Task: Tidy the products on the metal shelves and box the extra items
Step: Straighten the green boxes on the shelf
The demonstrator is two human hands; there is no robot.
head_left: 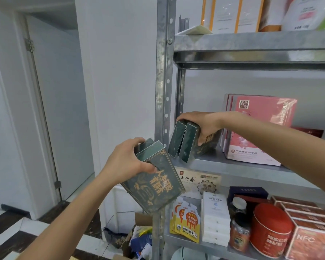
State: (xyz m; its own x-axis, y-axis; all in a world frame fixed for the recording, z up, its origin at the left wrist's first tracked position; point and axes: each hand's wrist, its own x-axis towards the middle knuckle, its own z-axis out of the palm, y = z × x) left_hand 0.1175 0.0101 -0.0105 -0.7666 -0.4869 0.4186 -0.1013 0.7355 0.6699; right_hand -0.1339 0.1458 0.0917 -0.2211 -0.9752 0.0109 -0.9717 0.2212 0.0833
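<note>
My left hand (126,162) grips two dark green boxes with gold lettering (156,184) in the air, just left of the metal shelf post (162,91). My right hand (201,124) grips two more dark green boxes (184,141) from above, at the left end of the middle metal shelf (223,166). Their lower edges touch or hover just over the shelf; they lean toward me. Pink boxes (259,128) stand upright right behind my right wrist.
The upper shelf (251,44) carries white-and-orange boxes. The lower shelf holds yellow pouches (186,222), white boxes (216,218), jars, a red tin (270,229) and red boxes. An open cardboard box (139,239) with mixed items sits on the floor left of the post. A white door stands at left.
</note>
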